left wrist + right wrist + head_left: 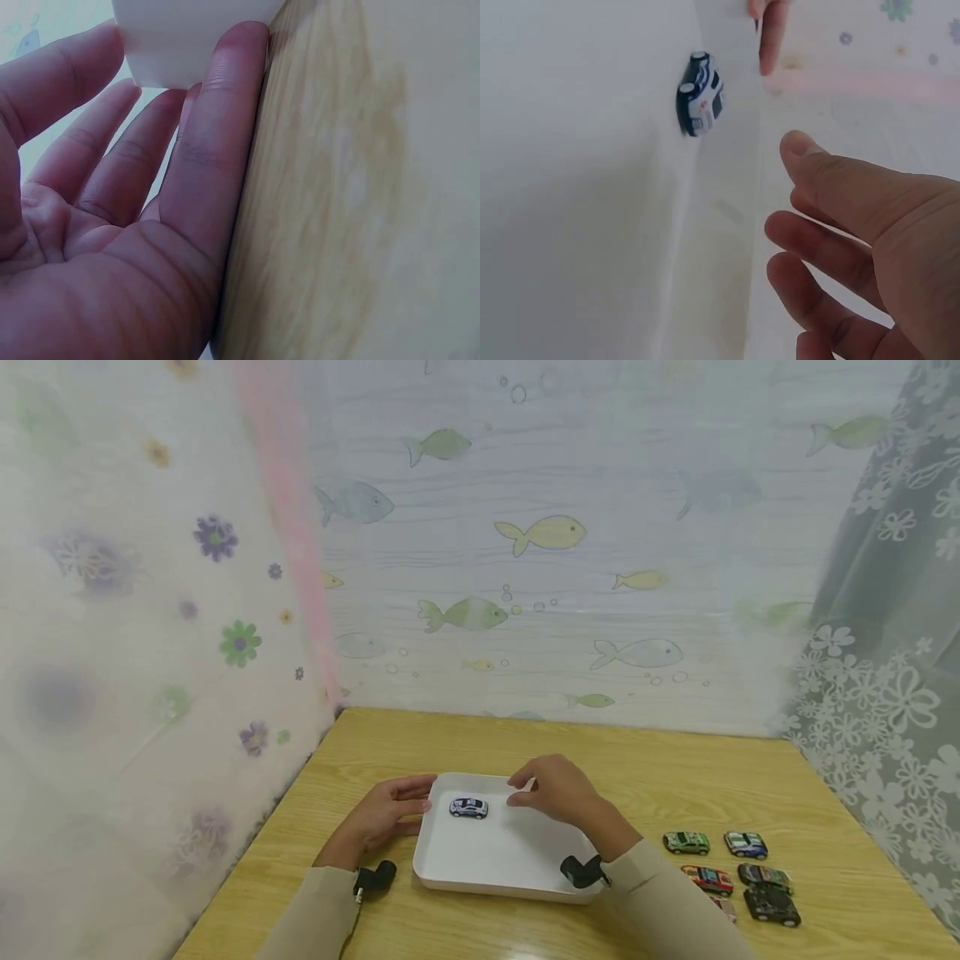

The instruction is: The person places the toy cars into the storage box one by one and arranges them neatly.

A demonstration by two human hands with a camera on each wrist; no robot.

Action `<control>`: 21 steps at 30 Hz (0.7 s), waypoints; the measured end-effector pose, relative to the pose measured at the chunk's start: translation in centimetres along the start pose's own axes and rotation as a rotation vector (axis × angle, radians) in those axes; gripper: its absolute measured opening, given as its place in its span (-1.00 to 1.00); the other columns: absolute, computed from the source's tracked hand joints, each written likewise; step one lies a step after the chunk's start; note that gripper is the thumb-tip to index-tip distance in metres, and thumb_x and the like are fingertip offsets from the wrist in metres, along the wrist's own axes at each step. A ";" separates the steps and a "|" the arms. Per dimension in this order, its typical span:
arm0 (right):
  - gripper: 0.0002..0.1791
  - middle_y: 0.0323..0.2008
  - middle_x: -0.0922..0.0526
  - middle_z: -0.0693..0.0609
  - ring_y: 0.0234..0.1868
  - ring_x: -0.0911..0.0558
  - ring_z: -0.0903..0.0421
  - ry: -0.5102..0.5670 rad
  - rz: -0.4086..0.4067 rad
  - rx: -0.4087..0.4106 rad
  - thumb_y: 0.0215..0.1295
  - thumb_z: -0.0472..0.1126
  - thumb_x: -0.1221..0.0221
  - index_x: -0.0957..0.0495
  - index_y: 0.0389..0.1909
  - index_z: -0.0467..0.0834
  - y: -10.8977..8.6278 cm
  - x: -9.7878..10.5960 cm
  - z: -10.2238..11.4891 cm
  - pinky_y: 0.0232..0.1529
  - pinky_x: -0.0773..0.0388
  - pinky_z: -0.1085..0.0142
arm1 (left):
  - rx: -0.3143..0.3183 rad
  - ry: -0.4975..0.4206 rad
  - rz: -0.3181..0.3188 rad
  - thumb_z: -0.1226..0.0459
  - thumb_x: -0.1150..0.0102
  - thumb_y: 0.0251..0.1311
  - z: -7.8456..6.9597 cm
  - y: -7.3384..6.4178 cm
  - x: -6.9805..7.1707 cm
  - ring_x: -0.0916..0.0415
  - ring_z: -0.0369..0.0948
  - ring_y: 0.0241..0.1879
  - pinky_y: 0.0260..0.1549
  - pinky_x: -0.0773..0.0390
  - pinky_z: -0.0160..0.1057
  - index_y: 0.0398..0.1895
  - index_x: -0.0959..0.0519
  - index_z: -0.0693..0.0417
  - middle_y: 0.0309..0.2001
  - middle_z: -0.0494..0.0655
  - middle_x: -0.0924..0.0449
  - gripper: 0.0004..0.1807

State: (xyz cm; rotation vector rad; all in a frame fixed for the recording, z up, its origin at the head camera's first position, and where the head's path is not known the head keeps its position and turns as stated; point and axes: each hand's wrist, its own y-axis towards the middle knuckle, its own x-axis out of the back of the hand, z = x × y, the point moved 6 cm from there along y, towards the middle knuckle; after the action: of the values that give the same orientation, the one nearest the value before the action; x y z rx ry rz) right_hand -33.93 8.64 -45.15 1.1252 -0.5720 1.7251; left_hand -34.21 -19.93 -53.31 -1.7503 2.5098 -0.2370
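Note:
A white tray [502, 852] lies on the wooden table with a small white and dark-blue toy car [468, 808] near its far left corner. At the tray's left side is my left hand [386, 818]. Its thumb tip is at the rim, and its long, nearly straight fingers rest against the outer wall [187, 37], the lowest one along the table. My right hand [558, 793] hovers over the tray's far right part, fingers loosely bent and apart from the thumb. Nothing is between them in the right wrist view, where the toy car [700, 96] stands beyond the fingertips.
Several other toy cars stand on the table [405, 735] to the right of the tray, among them a green one [686, 842], a red one [708, 880] and a black one [772, 905]. Patterned curtains [540, 568] border the table's back and sides.

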 end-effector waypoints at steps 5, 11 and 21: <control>-0.66 -0.26 -0.75 0.30 -0.33 -0.57 0.30 0.017 -0.018 -0.017 0.16 0.06 -0.50 -0.82 -0.06 0.07 -2.2 1.3 -1.0 -0.38 -0.55 0.35 | 0.003 -0.010 -0.025 0.34 -0.29 0.38 0.1 -0.8 -0.5 -0.53 0.05 0.32 0.05 -0.72 0.05 0.51 -0.41 0.03 0.50 0.17 -0.36 -0.37; -0.67 -0.17 -0.79 0.21 -0.24 -0.62 0.25 0.022 -0.038 0.036 0.19 0.04 -0.48 -0.81 -0.06 0.02 -5.0 2.9 -1.8 -0.29 -0.59 0.38 | 0.005 -0.024 -0.043 0.36 -0.26 0.40 0.3 -1.7 -1.2 -0.52 0.06 0.33 0.06 -0.72 0.05 0.51 -0.41 0.03 0.51 0.16 -0.35 -0.39; -0.71 -0.13 -0.81 0.14 -0.19 -0.66 0.24 0.009 -0.067 0.134 0.24 0.02 -0.44 -0.81 -0.07 0.00 -9.3 4.3 -4.3 -0.21 -0.65 0.35 | 0.002 -0.013 -0.076 0.34 -0.27 0.39 0.5 -3.1 -2.3 -0.52 0.06 0.33 0.06 -0.72 0.04 0.50 -0.42 0.02 0.51 0.14 -0.36 -0.39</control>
State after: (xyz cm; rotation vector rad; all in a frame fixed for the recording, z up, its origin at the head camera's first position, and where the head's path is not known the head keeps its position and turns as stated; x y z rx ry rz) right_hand -27.94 17.94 -44.45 1.2160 -0.4132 1.7299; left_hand -30.47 -18.88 -53.33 -1.8426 2.4357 -0.2313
